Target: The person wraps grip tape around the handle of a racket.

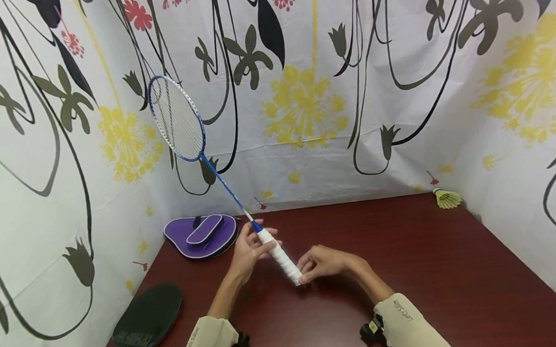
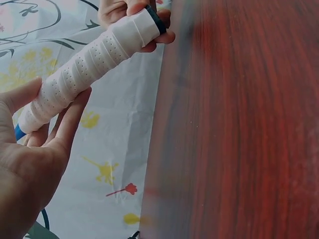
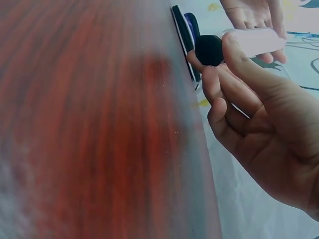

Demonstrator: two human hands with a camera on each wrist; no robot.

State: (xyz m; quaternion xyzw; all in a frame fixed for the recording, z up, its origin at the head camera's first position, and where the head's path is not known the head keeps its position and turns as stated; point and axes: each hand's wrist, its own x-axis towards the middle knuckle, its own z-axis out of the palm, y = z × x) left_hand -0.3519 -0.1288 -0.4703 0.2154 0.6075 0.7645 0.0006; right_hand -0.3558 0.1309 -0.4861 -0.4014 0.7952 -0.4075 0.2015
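A blue and white badminton racket [image 1: 231,191] is held slanting over the table, its strung head up to the left. My left hand [image 1: 250,250] grips the upper part of the white perforated handle wrap [image 2: 82,69], thumb on one side and fingers on the other. At the handle's lower end, my right hand [image 1: 325,262] pinches the wrap between thumb and fingers. The black butt cap [image 3: 209,50] shows just beyond the right thumb in the right wrist view.
A purple paddle case [image 1: 177,237] lies at the table's back left. Nearer on the left is a black table tennis paddle [image 1: 148,317]. A yellowish shuttlecock [image 1: 448,199] sits at the back right corner. Patterned cloth [image 1: 318,181] hangs around the dark red table [image 1: 411,250].
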